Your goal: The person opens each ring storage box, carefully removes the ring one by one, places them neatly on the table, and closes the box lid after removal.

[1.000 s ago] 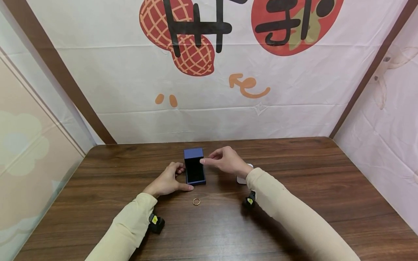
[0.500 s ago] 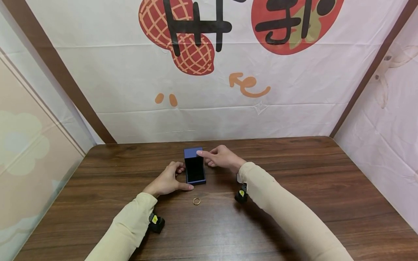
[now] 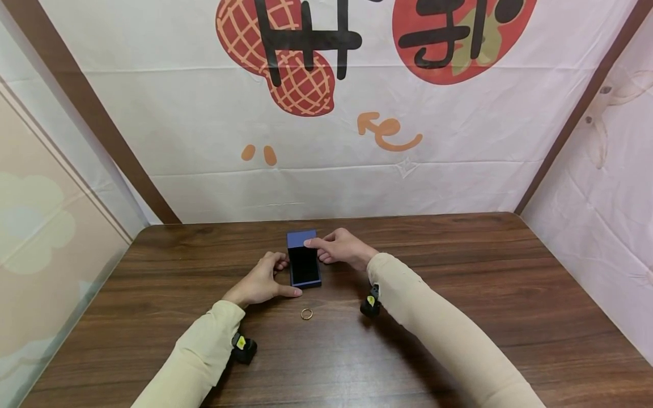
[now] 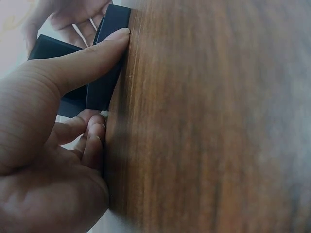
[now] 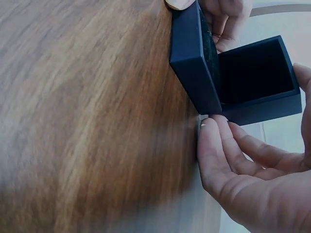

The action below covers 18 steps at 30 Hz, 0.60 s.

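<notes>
A small blue ring box (image 3: 296,238) stands on the wooden table with its lid raised, showing a dark inside. My left hand (image 3: 261,281) holds the base, its thumb across the front edge and its fingers at the left side. At the lid is my right hand (image 3: 346,249); its thumb lies on the lid's edge while the other fingers curl at the box's right side. The right wrist view shows those fingertips by the hinge of the box (image 5: 187,60). In front of the box, a gold ring (image 3: 306,319) lies on the tabletop, touched by neither hand.
The brown wooden table (image 3: 153,317) reaches to a white printed cloth wall (image 3: 331,195) behind the box. Cloth also hangs at both sides. Black wrist cameras (image 3: 245,349) sit under both forearms.
My right hand has moved left, its thumb coming to the lid and its fingers to the box's side. A pale item under the right wrist is now hidden. Left hand, box and ring stay put.
</notes>
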Each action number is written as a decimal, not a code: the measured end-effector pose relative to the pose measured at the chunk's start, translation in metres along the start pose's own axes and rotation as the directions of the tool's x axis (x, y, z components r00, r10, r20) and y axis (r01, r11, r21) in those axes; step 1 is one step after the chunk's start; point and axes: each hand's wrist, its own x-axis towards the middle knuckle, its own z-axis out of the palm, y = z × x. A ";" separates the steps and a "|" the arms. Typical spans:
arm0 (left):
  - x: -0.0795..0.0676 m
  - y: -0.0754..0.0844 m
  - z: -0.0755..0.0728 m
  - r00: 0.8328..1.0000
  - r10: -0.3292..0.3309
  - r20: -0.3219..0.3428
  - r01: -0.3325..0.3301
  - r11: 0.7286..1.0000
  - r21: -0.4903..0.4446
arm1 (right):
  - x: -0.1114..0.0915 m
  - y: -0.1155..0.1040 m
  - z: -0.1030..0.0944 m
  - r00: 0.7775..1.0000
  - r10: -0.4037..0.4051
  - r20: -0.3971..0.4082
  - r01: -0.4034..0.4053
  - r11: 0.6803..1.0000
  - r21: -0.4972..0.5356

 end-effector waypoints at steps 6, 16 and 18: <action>0.000 0.001 0.001 1.000 0.001 -0.003 -0.001 1.000 -0.006 | -0.001 0.001 0.001 1.000 0.002 0.004 -0.002 1.000 0.013; -0.002 0.003 0.000 1.000 -0.019 0.000 0.019 1.000 -0.016 | -0.008 0.005 -0.001 0.998 -0.055 0.041 0.058 0.996 -0.066; -0.002 0.003 0.000 1.000 -0.022 0.001 0.022 1.000 -0.016 | -0.009 0.005 -0.002 0.996 -0.081 0.041 0.085 0.990 -0.111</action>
